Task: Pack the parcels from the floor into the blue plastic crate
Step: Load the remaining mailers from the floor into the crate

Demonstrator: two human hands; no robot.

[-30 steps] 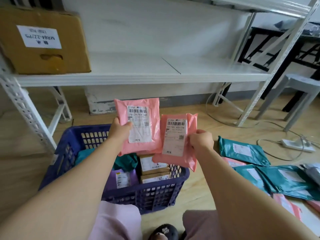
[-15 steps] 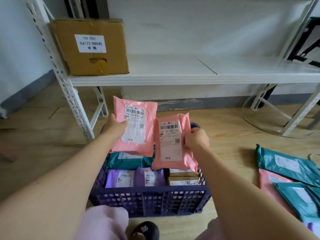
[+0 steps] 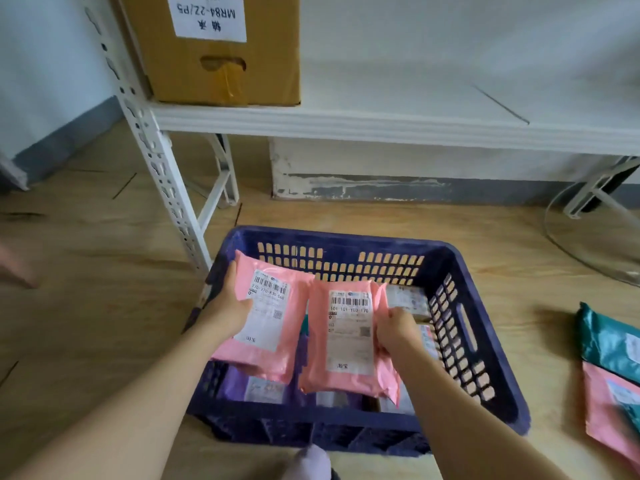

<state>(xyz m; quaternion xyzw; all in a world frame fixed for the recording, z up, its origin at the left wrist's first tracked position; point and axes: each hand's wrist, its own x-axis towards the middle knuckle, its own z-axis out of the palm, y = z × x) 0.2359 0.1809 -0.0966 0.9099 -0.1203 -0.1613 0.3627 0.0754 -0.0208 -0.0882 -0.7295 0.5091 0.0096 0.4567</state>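
The blue plastic crate stands on the wooden floor in front of me. My left hand grips a pink parcel by its left edge, held inside the crate on the left. My right hand grips a second pink parcel by its right edge, low in the crate's middle. Both show white barcode labels. Beneath them lie purple parcels and brown boxes, partly hidden.
A white metal shelf rack stands just behind the crate, its post by the crate's left corner, with a cardboard box on it. A teal parcel and a pink one lie on the floor at right.
Both hands have lowered the two pink parcels from above the crate down into it. My view has tilted down and closer to the crate.
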